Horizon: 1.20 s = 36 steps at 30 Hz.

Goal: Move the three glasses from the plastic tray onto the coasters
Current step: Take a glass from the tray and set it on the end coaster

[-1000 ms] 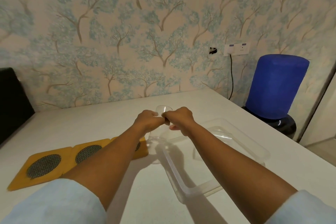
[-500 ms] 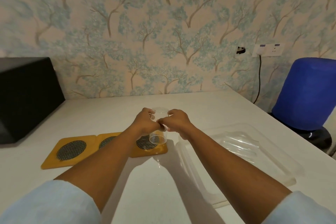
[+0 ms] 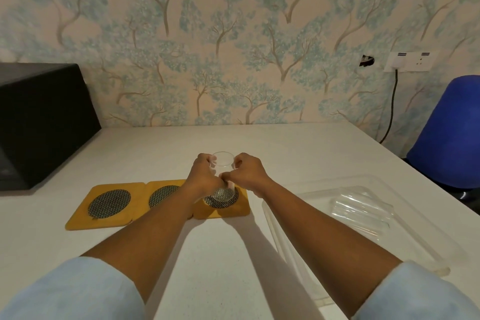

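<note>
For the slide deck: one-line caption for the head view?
Both hands, left hand and right hand, hold a clear glass upright over the rightmost yellow coaster, beside the plastic tray.

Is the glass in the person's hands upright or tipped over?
Upright: the glass has its open rim on top and its base over the right coaster.

A: Where are the coasters (image 3: 158,202)?
B: Three in a row on the surface (image 3: 233,254), left of the plastic tray (image 3: 428,244)
A: And the glass (image 3: 222,176)?
B: On the rightmost coaster (image 3: 241,209), between both hands; two glasses (image 3: 362,213) lie in the tray
</note>
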### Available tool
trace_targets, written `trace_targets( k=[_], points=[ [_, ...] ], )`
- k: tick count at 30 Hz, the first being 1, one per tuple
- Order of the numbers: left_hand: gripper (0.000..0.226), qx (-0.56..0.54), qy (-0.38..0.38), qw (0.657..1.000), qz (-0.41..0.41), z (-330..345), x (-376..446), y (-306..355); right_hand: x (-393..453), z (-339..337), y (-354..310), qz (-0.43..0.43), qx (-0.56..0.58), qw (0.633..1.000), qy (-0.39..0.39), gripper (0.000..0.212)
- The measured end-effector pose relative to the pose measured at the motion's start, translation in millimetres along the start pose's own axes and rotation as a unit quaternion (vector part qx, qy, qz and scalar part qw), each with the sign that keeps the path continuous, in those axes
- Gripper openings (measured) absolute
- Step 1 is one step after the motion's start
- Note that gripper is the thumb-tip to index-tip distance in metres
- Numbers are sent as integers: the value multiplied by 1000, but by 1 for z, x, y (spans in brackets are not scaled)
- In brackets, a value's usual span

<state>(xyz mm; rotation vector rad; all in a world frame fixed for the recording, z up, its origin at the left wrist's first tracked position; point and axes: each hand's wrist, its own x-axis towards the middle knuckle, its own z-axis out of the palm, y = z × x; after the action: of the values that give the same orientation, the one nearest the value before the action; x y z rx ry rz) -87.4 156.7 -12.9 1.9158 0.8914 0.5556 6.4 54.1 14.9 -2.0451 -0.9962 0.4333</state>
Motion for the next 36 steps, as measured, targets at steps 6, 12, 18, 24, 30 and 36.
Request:
trace_targets(
  k=[6,12,18,24,30,36],
  points=[
    [88,3,3,1000,-14,-2,3,-9,3,9,1,-8,-11,1000,-10,47],
    [88,-1,-1,1000,-24,0,1,-13,2,12,3,-4,-16,1000,-14,41],
    [89,-4,-2,1000,-25,4,1,-14,0,14,5,-5,-24,1000,-12,55],
    [115,20,33,999,-17,6,-11,-10,-5,6,6,3,-22,1000,-5,76],
    [116,49,97,994,9,12,-38,-10,-18,-17,8,13,-8,1000,14,80],
    [102,87,156,983,31,15,-71,-15,-39,-43,19,17,-30,999,35,76]
  ],
)
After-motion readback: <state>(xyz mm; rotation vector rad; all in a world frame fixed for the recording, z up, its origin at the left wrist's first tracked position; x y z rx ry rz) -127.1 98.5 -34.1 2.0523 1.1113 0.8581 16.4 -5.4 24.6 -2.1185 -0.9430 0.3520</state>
